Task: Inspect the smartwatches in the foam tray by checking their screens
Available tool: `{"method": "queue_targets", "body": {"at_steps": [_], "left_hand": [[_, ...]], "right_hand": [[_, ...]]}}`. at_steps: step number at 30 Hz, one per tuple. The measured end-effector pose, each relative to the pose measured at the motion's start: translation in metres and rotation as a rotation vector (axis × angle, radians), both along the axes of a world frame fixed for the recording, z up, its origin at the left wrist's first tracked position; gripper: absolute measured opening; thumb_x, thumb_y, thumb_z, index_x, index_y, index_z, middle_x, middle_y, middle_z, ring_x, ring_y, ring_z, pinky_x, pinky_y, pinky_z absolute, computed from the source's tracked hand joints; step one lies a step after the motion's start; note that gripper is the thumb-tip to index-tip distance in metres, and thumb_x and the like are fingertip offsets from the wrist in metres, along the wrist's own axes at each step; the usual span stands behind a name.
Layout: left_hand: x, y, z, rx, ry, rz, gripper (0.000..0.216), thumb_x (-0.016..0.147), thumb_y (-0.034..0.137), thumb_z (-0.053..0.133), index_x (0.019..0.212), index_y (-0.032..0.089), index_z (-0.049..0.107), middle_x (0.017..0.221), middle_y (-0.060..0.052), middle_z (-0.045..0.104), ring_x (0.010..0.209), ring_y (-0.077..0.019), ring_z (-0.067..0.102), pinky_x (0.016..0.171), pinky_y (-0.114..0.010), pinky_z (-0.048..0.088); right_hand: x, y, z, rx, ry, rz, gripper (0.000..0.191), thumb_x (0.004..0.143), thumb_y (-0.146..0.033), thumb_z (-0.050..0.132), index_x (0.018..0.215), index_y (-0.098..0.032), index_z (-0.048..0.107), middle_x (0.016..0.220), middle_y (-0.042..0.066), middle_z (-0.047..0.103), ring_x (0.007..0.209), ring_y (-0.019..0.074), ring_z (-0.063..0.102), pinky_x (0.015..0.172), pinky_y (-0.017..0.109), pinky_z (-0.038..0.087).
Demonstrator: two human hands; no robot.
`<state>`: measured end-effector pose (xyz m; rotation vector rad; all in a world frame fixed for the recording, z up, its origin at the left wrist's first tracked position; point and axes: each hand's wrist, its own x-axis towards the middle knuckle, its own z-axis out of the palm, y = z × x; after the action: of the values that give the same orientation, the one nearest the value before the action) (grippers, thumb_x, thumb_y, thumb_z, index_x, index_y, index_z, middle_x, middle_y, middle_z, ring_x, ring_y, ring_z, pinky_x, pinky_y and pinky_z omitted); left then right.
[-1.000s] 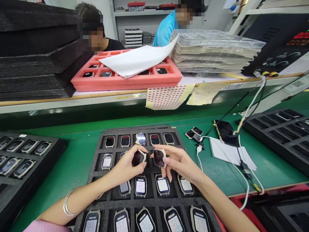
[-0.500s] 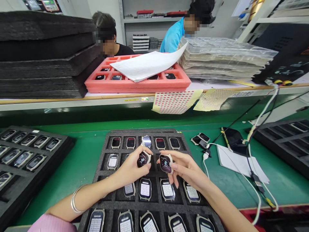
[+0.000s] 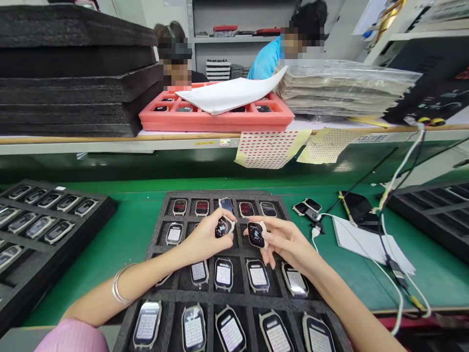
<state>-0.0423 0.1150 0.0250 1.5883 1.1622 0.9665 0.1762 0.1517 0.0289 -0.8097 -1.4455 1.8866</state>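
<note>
My left hand (image 3: 205, 239) is closed round a small watch body (image 3: 222, 227) with a lit dark screen, held above the black foam tray (image 3: 242, 286). My right hand (image 3: 287, 242) pinches a second watch body (image 3: 255, 234), its screen also lit, right beside the first. The two watch bodies are a few centimetres apart over the tray's second row. The tray holds several more watch bodies in its pockets; those in the near rows show white screens, those in the far row dark reddish ones.
Another black tray of watch bodies (image 3: 40, 220) lies to the left, and a mostly empty one (image 3: 436, 208) to the right. White cables (image 3: 388, 234), a phone (image 3: 357, 208) and paper (image 3: 370, 242) lie on the green mat. Two people sit behind the shelf with a red tray (image 3: 220, 115).
The screens on both held watch bodies have gone from blank dark to lit. The camera view has shifted slightly down and left; my hands stay together over the tray.
</note>
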Motion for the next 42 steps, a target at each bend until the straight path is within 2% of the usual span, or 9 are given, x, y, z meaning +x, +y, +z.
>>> {"method": "queue_targets", "body": {"at_steps": [8,13,17,24,30,34,37,40,42], "left_hand": [[-0.0021,0.0041,-0.0051,0.046,0.045,0.023,0.032,0.073,0.013,0.052,0.104,0.018,0.051,0.069,0.005,0.051,0.059,-0.0132,0.051,0.064,-0.026,0.041],[0.0004,0.0039,-0.006,0.071,0.057,0.01,0.027,0.07,0.012,0.053,0.096,0.018,0.053,0.068,0.005,0.049,0.06,-0.013,0.048,0.061,-0.025,0.038],[0.0026,0.0036,-0.0043,0.084,0.059,0.009,0.029,0.071,0.013,0.052,0.1,0.018,0.052,0.071,0.004,0.05,0.061,-0.0133,0.048,0.063,-0.025,0.039],[-0.0002,0.0033,-0.0003,0.096,0.058,0.012,0.028,0.072,0.013,0.053,0.099,0.018,0.052,0.076,0.003,0.052,0.067,-0.0145,0.05,0.066,-0.026,0.039],[-0.0008,0.0024,0.0014,0.078,0.056,0.017,0.027,0.072,0.013,0.053,0.098,0.018,0.051,0.072,0.005,0.05,0.061,-0.0128,0.048,0.062,-0.025,0.038],[-0.0002,0.0003,0.0028,0.067,0.061,-0.008,0.029,0.073,0.013,0.053,0.102,0.017,0.05,0.07,0.005,0.049,0.062,-0.0133,0.049,0.064,-0.025,0.039],[0.0003,-0.0006,0.0037,0.061,0.057,-0.02,0.033,0.075,0.014,0.052,0.108,0.017,0.048,0.073,0.004,0.051,0.062,-0.0134,0.049,0.064,-0.025,0.04],[0.0004,-0.0003,0.0032,0.057,0.055,-0.022,0.03,0.074,0.013,0.052,0.103,0.018,0.051,0.076,0.003,0.054,0.067,-0.0145,0.051,0.066,-0.026,0.04],[0.0004,0.0001,0.0018,0.053,0.053,-0.017,0.028,0.074,0.012,0.053,0.1,0.018,0.052,0.08,0.002,0.057,0.072,-0.0156,0.053,0.068,-0.026,0.041]], "right_hand": [[-0.0034,-0.0003,-0.0033,0.004,0.034,0.025,0.05,0.08,-0.026,0.071,0.126,-0.015,0.057,0.087,0.008,0.068,0.049,0.0132,0.065,0.04,0.021,0.054],[-0.004,-0.001,-0.0032,0.022,0.068,0.0,0.048,0.078,-0.026,0.072,0.123,-0.015,0.06,0.082,0.006,0.068,0.047,0.0117,0.063,0.04,0.02,0.053],[-0.0039,-0.0006,-0.0029,0.027,0.062,-0.002,0.047,0.079,-0.025,0.071,0.123,-0.015,0.06,0.087,0.008,0.069,0.048,0.0113,0.064,0.04,0.02,0.053],[-0.0033,0.0015,-0.0043,0.026,0.062,-0.016,0.046,0.08,-0.024,0.07,0.124,-0.015,0.06,0.08,0.005,0.067,0.049,0.0119,0.064,0.042,0.021,0.054],[-0.0024,0.0027,-0.0056,0.033,0.078,-0.02,0.043,0.079,-0.023,0.072,0.12,-0.015,0.062,0.076,0.004,0.066,0.045,0.0117,0.063,0.04,0.02,0.053],[-0.0023,0.0023,-0.0045,0.047,0.105,-0.016,0.04,0.079,-0.023,0.071,0.117,-0.015,0.064,0.089,0.009,0.069,0.047,0.0117,0.064,0.04,0.021,0.054],[-0.0021,0.0026,-0.0039,0.035,0.105,-0.019,0.04,0.079,-0.022,0.071,0.117,-0.015,0.064,0.082,0.007,0.069,0.047,0.0129,0.064,0.04,0.022,0.054],[-0.0014,0.0029,-0.0038,0.02,0.103,-0.028,0.038,0.079,-0.021,0.071,0.116,-0.014,0.064,0.072,0.004,0.067,0.046,0.0131,0.064,0.04,0.021,0.054],[-0.0007,0.003,-0.0036,-0.002,0.101,-0.022,0.038,0.081,-0.022,0.069,0.117,-0.013,0.063,0.074,0.005,0.068,0.046,0.013,0.064,0.041,0.021,0.054]]}}
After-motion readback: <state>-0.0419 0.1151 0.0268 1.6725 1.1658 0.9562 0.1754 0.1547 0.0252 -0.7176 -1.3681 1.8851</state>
